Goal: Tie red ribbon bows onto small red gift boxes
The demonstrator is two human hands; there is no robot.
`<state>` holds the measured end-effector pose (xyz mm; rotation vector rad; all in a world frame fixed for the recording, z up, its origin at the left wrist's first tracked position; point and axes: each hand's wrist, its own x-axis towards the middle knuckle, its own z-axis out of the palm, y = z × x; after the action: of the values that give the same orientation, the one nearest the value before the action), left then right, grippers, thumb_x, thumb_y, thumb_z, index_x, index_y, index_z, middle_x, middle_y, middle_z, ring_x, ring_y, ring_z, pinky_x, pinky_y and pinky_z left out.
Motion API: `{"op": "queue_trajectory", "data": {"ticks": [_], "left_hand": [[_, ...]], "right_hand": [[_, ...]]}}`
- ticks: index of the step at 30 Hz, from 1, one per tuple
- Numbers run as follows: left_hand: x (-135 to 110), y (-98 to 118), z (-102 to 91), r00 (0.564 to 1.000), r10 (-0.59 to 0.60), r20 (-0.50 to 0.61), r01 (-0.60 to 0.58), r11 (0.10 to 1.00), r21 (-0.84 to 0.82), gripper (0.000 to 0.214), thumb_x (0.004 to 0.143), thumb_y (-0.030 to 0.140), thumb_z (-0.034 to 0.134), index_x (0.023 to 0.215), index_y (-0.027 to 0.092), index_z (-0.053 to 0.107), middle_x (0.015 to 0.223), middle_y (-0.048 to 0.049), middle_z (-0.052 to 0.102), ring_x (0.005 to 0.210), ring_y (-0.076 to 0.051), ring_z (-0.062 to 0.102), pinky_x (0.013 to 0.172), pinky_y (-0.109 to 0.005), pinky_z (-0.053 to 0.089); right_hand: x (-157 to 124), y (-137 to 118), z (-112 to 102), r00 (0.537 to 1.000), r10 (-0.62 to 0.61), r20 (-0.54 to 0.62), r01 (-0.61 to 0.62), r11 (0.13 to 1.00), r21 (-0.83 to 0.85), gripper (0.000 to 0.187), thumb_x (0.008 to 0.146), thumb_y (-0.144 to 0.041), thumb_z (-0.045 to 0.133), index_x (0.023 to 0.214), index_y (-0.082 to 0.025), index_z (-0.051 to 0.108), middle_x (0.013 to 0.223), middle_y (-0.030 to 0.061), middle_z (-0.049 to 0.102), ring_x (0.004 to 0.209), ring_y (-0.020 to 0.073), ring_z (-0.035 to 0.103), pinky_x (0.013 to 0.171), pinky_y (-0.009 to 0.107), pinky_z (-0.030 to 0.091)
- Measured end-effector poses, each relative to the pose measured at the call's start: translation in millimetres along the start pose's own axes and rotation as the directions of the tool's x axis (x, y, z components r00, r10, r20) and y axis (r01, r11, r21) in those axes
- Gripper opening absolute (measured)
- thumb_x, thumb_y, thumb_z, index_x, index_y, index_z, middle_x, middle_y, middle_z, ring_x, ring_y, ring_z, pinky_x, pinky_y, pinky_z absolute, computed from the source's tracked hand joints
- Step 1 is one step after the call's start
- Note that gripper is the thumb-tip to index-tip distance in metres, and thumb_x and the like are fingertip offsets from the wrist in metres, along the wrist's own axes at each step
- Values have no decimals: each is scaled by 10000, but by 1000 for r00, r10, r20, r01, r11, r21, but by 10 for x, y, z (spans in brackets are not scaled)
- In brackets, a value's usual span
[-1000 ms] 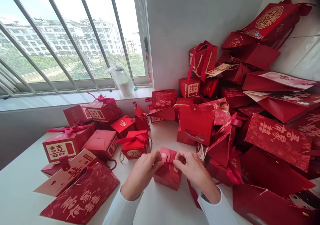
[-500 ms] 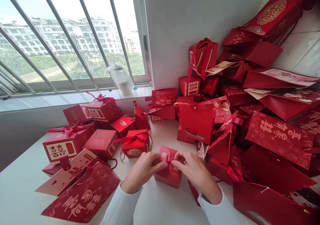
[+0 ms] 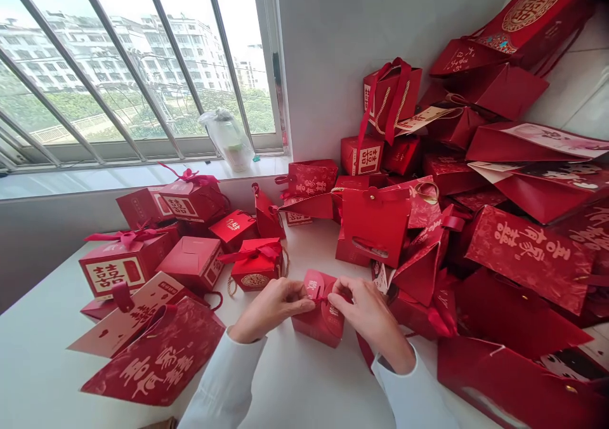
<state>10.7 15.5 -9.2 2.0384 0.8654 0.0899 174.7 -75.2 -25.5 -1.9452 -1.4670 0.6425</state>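
A small red gift box (image 3: 318, 326) with rounded, petal-like top flaps stands on the white table between my hands. Thin dark-red ribbon (image 3: 321, 299) crosses the middle of its top. My left hand (image 3: 280, 302) pinches the ribbon at the box's left side, thumb against forefinger. From the right, my right hand (image 3: 359, 302) pinches the ribbon too, its fingers bent over the top flap. The fingertips cover part of the ribbon, so I cannot tell whether it is knotted. Just behind my left hand sits a red box with a ribbon bow (image 3: 257, 265).
Red gift boxes (image 3: 118, 264) and a flat red bag (image 3: 157, 359) lie at the left. A tall heap of red bags and boxes (image 3: 528, 257) fills the right side. A plastic-covered cup (image 3: 228, 143) stands on the sill by the barred window (image 3: 143, 67).
The view has shifted slightly. Both hands stay on the ribbon at the top of the small box, with the fingers only slightly moved.
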Motion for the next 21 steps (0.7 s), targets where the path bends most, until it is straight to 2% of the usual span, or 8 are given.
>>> {"op": "queue_trajectory", "data": {"ticks": [10,13,15,17,19,21], "left_hand": [[-13,-9,-23,999,22,28,-21,1000,-7,296,796,369,494,599,159,422,560,54,346,547,-79,294,485,-206,216],[-28,7,-9,998,32,-61,-27,996,80,279,798,357,515,609,154,496,605,36,412,587,-96,376,520,-202,278],[-39,16,11,987,60,-152,-40,991,131,254,796,369,537,649,163,560,752,-5,517,724,-139,486,608,-211,362],[-44,21,31,972,112,-207,-81,985,150,232,799,367,550,674,176,588,991,-56,567,955,-201,528,760,-252,416],[-42,26,42,965,176,-194,-149,978,148,222,808,335,552,652,178,574,1171,-76,549,1135,-234,484,877,-282,407],[-38,33,43,963,231,-141,-212,967,139,217,812,294,554,630,176,551,1267,-72,524,1190,-232,470,905,-282,402]], "right_hand": [[6,49,41,999,-32,-29,30,997,-73,173,767,-173,476,620,-212,560,640,-22,635,651,154,548,599,247,322],[1,34,44,999,-23,-27,20,996,-91,179,770,-174,468,613,-212,546,633,-18,633,651,156,548,600,249,320],[-7,21,44,999,-14,-30,11,995,-104,180,773,-174,464,612,-211,534,625,-19,626,646,154,546,596,248,314],[-14,15,43,999,-15,-35,11,994,-112,183,778,-175,463,611,-210,528,621,-22,621,639,151,544,592,246,309],[-17,19,44,999,-24,-41,19,993,-114,183,786,-185,466,617,-211,532,626,-23,622,636,150,544,589,245,307],[-15,32,49,999,-29,-45,23,993,-116,183,799,-211,474,630,-212,544,629,-21,624,639,154,550,586,246,307]]}}
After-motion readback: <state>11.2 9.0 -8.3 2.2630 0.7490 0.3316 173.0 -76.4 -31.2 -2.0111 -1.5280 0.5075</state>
